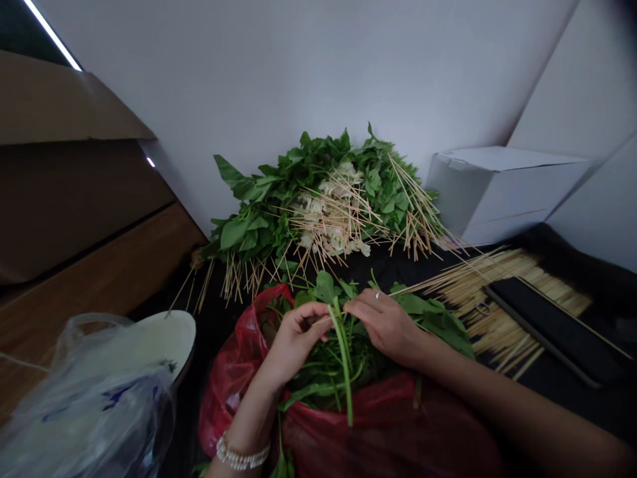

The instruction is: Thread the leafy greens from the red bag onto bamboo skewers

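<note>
My left hand (302,337), closed in a pinch, grips leafy green stems (344,372) that hang down between my hands. My right hand (385,325) is closed just to their right, its fingertips at the stems. A thin bamboo skewer (423,286) runs from my right hand out to the right; its tip among the fingers is hard to make out. Below both hands, a red plastic bag (231,378) lies open, full of loose leafy greens (318,385).
Skewered greens (259,212) and pale skewered leaves (333,212) are heaped against the wall. Loose skewers (458,312), a dark flat case (552,332) and a ring-like object (482,308) lie right. A white box (517,192) stands behind; a white bowl (186,332) and clear plastic bag (99,425) sit left.
</note>
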`<state>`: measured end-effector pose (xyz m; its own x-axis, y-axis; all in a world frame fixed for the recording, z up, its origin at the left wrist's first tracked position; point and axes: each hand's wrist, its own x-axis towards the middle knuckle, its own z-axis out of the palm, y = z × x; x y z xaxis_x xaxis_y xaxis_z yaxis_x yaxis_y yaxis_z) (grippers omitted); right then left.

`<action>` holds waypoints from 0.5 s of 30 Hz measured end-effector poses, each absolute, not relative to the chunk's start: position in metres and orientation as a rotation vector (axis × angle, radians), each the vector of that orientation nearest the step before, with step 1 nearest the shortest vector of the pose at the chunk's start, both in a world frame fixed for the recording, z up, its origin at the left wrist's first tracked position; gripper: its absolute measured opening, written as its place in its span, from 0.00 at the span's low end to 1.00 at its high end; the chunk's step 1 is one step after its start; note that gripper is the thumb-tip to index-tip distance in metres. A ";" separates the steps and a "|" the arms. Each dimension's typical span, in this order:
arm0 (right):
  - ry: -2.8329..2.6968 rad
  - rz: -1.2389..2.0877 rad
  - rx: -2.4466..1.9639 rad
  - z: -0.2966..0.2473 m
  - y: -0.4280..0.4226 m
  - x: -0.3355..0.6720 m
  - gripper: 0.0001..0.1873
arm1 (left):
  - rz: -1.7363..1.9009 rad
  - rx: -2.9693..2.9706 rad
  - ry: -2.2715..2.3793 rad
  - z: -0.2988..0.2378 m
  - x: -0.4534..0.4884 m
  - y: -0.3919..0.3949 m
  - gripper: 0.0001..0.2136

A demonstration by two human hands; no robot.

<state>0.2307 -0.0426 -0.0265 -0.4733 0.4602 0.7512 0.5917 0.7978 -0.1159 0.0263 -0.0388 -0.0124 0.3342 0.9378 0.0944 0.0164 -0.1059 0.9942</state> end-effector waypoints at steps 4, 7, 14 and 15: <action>-1.984 -0.224 -0.794 -0.023 -0.041 0.236 0.14 | 1.072 1.573 1.073 -0.021 0.026 -0.034 0.10; -1.835 -0.209 -0.833 -0.019 -0.039 0.243 0.11 | 1.259 1.546 1.200 -0.030 0.019 -0.026 0.19; -1.623 0.002 -0.999 -0.012 -0.037 0.250 0.08 | 1.057 2.125 1.254 -0.035 0.015 -0.023 0.11; -1.631 0.010 -1.006 -0.012 -0.037 0.250 0.08 | 0.984 2.184 1.238 -0.034 0.016 -0.024 0.12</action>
<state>0.2495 -0.0370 -0.0117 0.0305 0.6029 0.7972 0.5928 0.6313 -0.5000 0.0158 -0.0242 -0.0343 0.3458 0.8646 0.3646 0.5506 -0.5016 0.6672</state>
